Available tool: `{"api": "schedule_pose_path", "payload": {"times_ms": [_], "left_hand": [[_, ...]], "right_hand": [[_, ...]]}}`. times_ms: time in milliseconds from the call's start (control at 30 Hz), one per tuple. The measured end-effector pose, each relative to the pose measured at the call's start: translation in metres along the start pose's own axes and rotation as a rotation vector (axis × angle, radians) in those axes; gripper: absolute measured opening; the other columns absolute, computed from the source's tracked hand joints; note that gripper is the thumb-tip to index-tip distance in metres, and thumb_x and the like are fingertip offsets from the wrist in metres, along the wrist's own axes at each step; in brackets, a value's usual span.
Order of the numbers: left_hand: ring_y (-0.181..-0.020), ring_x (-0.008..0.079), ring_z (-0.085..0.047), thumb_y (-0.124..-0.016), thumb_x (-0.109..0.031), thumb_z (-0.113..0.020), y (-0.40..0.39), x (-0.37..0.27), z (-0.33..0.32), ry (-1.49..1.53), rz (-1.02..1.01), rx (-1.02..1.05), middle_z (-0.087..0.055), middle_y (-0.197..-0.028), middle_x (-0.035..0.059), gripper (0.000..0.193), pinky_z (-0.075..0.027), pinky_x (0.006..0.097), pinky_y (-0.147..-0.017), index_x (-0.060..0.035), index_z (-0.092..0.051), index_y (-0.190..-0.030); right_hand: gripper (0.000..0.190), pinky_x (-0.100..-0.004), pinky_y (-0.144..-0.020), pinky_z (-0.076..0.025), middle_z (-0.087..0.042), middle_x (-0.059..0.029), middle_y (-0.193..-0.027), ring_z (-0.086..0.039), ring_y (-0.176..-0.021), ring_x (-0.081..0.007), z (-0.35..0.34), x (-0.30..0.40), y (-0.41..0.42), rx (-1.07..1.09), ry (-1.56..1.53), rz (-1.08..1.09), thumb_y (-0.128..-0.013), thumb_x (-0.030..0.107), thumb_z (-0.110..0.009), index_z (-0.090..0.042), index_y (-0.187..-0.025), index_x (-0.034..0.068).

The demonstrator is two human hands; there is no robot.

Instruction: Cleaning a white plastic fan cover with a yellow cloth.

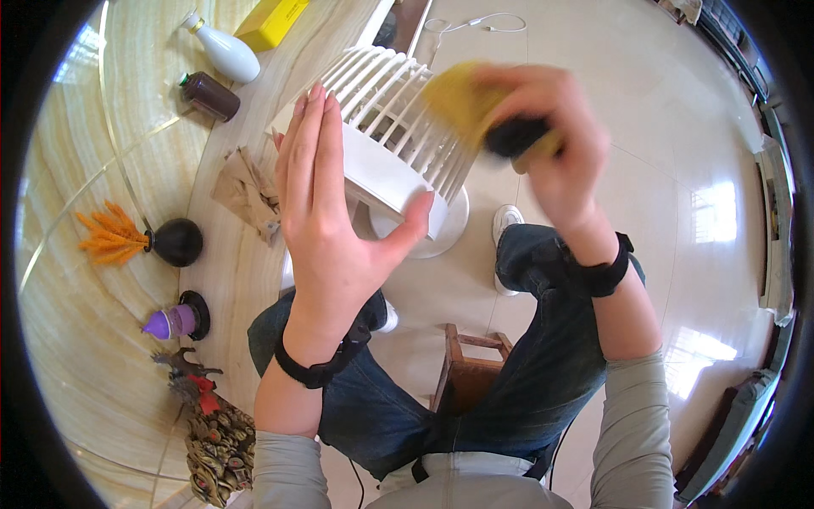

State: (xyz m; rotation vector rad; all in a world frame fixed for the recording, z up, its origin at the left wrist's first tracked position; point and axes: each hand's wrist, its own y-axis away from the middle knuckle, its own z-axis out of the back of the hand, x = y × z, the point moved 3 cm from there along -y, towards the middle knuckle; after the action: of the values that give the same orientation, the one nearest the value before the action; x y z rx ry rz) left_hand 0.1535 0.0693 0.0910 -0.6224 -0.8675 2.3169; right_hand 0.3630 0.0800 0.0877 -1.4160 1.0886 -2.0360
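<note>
A white slatted appliance (389, 167), possibly a fan or heater, stands tilted before me, with a white round base (463, 216) beneath it. My left hand (334, 223) steadies its near side, the fingers laid along the housing and the thumb spread over the near corner. My right hand (559, 127) grips a yellow cleaning cloth or pad (459, 98) with a black part, at the right end of the slats. Motion blur hides its exact kind and whether it touches the slats.
Along the marble-patterned surface at left are a white bottle (229, 56), a brown bottle (213, 97), a yellow box (270, 24), crumpled brown paper (247, 191), a black vase (179, 242) and a dark figurine (219, 445). A wooden stool (467, 375) stands between my legs. A white cable (496, 22) lies on the floor.
</note>
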Motion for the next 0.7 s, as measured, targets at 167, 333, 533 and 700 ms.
{"api": "schedule_pose_path", "payload": {"times_ms": [167, 333, 533, 700], "left_hand": [[-0.126, 0.0393, -0.044, -0.065, -0.023, -0.077, -0.002, 0.0, -0.002, 0.017, -0.009, -0.022, -0.044, -0.138, 0.0215, 0.082, -0.031, 0.0496, -0.107, 0.009, -0.043, -0.132], [-0.127, 0.0391, -0.043, -0.064, -0.021, -0.077, 0.0, -0.001, 0.001, 0.02, 0.027, 0.0, -0.045, -0.138, 0.0211, 0.081, -0.031, 0.0489, -0.108, 0.0091, -0.044, -0.131], [-0.126, 0.0383, -0.044, -0.061, -0.021, -0.078, -0.003, -0.003, -0.001, 0.035, 0.015, -0.018, -0.045, -0.138, 0.0208, 0.082, -0.031, 0.0489, -0.107, 0.0092, -0.045, -0.13], [-0.126, 0.0387, -0.044, -0.066, -0.025, -0.077, 0.0, -0.001, 0.001, 0.038, 0.015, -0.021, -0.045, -0.138, 0.0208, 0.079, -0.032, 0.0483, -0.106, 0.0094, -0.046, -0.13]], "right_hand": [[0.033, -0.0325, -0.079, -0.041, -0.067, -0.008, -0.094, -0.061, -0.094, -0.0261, -0.009, -0.009, -0.001, 0.126, 0.252, 0.141, -0.057, -0.012, -0.05, -0.06, -0.081, 0.007], [0.009, -0.0329, -0.077, -0.041, -0.063, -0.0048, -0.089, -0.061, -0.092, -0.0202, -0.028, 0.032, 0.007, 0.326, 0.168, 0.462, -0.071, 0.011, -0.057, -0.056, -0.08, 0.008], [0.011, -0.0332, -0.073, -0.039, -0.062, -0.0047, -0.089, -0.058, -0.084, -0.0226, -0.018, 0.0, -0.007, 0.157, 0.439, 0.331, -0.066, 0.007, -0.057, -0.056, -0.077, 0.008], [0.015, -0.0345, -0.073, -0.039, -0.063, -0.003, -0.087, -0.058, -0.084, -0.0231, -0.038, 0.033, 0.008, 0.218, 0.231, 0.486, -0.063, 0.003, -0.058, -0.056, -0.077, 0.009]]}}
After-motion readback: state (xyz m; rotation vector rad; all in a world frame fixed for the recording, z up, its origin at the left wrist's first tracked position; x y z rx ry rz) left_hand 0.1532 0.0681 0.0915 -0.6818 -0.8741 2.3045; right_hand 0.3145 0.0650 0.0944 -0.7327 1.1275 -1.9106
